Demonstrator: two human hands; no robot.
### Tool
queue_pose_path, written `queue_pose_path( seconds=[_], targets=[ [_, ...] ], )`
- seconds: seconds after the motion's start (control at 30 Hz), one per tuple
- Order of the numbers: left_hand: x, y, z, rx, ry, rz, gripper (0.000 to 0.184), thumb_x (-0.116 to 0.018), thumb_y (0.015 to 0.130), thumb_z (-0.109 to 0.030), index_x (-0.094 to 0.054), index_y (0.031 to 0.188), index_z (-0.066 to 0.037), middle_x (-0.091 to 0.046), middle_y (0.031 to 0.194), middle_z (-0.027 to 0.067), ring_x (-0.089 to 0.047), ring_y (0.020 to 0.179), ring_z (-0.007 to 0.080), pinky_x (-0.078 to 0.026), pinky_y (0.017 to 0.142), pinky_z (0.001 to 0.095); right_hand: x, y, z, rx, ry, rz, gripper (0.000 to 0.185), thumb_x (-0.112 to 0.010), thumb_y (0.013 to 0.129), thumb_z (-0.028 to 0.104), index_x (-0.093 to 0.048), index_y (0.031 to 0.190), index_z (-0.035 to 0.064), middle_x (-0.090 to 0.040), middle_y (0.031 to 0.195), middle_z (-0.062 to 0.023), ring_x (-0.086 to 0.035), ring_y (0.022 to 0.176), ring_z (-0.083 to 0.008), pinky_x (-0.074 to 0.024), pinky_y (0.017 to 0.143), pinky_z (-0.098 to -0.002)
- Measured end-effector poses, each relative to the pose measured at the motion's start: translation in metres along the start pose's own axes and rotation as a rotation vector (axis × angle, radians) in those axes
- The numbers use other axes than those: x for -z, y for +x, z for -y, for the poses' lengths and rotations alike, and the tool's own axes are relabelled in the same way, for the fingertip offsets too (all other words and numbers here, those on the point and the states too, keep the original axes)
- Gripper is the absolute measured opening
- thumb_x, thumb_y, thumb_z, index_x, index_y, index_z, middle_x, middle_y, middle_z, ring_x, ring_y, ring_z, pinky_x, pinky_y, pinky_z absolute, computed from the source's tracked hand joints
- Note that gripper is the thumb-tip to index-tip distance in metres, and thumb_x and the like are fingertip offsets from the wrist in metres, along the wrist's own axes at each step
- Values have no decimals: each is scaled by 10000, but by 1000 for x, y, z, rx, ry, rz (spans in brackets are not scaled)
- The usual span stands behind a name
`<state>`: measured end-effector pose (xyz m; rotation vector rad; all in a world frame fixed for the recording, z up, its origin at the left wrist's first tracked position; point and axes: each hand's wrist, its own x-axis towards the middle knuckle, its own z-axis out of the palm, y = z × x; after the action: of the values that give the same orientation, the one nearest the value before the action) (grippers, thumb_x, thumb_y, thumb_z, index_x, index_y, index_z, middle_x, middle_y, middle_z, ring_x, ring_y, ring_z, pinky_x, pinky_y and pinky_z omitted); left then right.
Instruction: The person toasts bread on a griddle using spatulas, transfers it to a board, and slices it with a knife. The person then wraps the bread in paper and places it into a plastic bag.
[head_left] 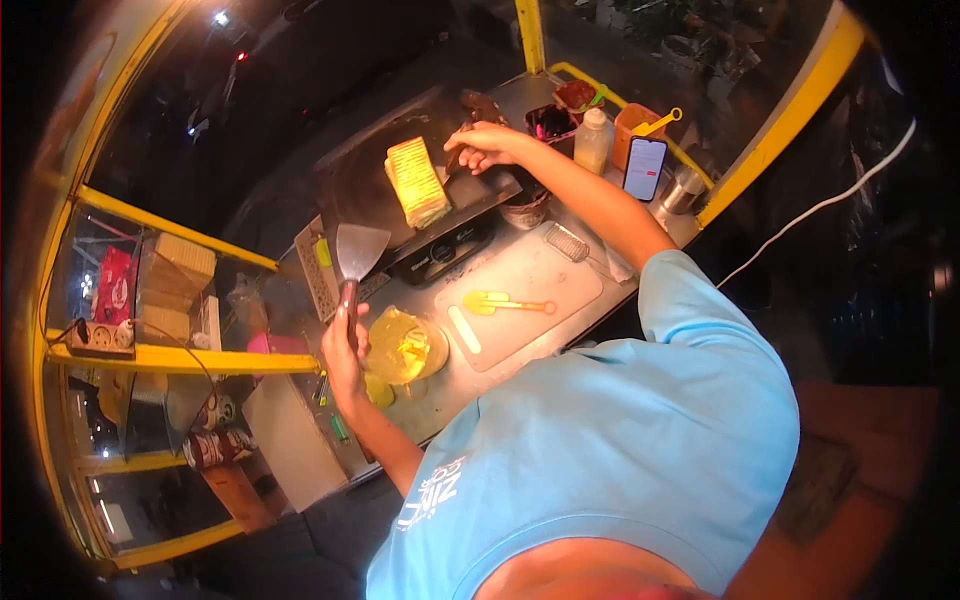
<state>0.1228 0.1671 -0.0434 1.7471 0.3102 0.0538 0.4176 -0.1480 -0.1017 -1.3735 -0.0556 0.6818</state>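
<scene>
On the dark griddle (350, 182) at the far side of our desk (415, 402), the toasted bread (417, 182) lies with its long axis running mostly away from us, its far end leaning a little to our left. It looks like a stack, its browned, striped face upward. Our right hand (487, 148) is clearly the nearer one: it reaches in from the right, so the bread lies just to the left of its fingertips, which sit beside the farther half of the long right-hand side. Those fingers are loosely bent, not clenched; they seem to stop short of the bread, but we cannot tell whether they pinch something thin in the shadow there. Our left hand (345, 355) is farther off, nearer our body and to the left of the bread, with its fingers wrapped around the dark handle of a broad metal scraper (361, 250). We have the scraper's blade pointing away from us, left of the bread's near end and apart from it; how high it is over the griddle's near left corner, we cannot tell. Close to that hand, on its right, stands a yellowish tub (402, 345), and farther right a yellow brush-like tool (505, 303) lies on a pale board (540, 275), in front of the griddle.
</scene>
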Motion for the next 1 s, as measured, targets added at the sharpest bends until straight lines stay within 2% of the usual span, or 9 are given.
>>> queue_pose_path(
  seconds=[0.1,0.13,0.23,0.5,0.6,0.67,0.77,0.93,1.0],
  targets=[
    [3,18,-11,-46,19,2,452,-456,1024,-375,-659,1061,27,-466,551,-39,-376,467,36,-288,453,199,-8,-8,5,140,-206,-125,308,-607,907,270,-646,1070,12,-650,711,-120,-595,490,-154,-562,500,-312],
    [6,25,-14,-40,28,-13,452,-456,1024,-375,-659,1061,27,-466,551,-39,-376,467,36,-288,453,199,-10,-16,10,186,-252,-157,270,-614,900,264,-657,1040,37,-645,680,-85,-581,450,-121,-505,443,-260],
    [14,44,-19,-59,76,35,441,-454,1026,-361,-662,1049,28,-470,556,-38,-380,468,41,-292,458,198,-3,-30,22,263,-403,-196,277,-598,900,254,-658,1022,13,-644,631,-92,-575,419,-121,-473,414,-247],
    [0,89,-6,4,201,51,418,-515,999,-395,-682,1005,-12,-548,604,-35,-440,484,39,-322,455,203,28,-51,3,249,-305,-255,272,-586,895,273,-642,991,25,-634,618,-92,-556,401,-115,-428,394,-234],
    [-24,95,0,-36,272,56,429,-511,999,-393,-686,968,-2,-531,604,-29,-449,506,52,-341,481,227,16,-48,-6,271,-267,-317,268,-590,886,274,-632,961,20,-617,595,-93,-546,384,-123,-432,388,-244],
    [-35,101,9,-167,339,52,445,-512,992,-394,-684,911,8,-506,603,-16,-467,541,74,-367,518,262,6,-41,-13,329,-231,-349,260,-591,885,259,-630,956,12,-612,588,-96,-546,382,-130,-436,383,-257],
    [-41,105,7,-248,428,37,458,-515,982,-396,-676,871,18,-483,605,-7,-480,572,90,-382,542,285,-9,-27,-22,341,-159,-353,263,-593,886,254,-633,962,5,-608,585,-100,-545,381,-133,-436,380,-259],
    [-41,113,1,-242,433,42,451,-511,979,-395,-681,892,13,-498,617,-2,-487,582,97,-391,554,288,-39,-14,-17,424,-89,-385,217,-613,872,213,-632,881,-2,-631,598,-125,-550,381,-144,-432,372,-264],
    [-37,115,-4,-170,412,30,442,-514,981,-394,-696,911,3,-515,625,-9,-486,578,91,-383,546,280,-54,-17,-10,514,-245,-427,194,-622,860,200,-641,859,7,-642,600,-98,-594,428,-133,-467,396,-271]
  ],
)
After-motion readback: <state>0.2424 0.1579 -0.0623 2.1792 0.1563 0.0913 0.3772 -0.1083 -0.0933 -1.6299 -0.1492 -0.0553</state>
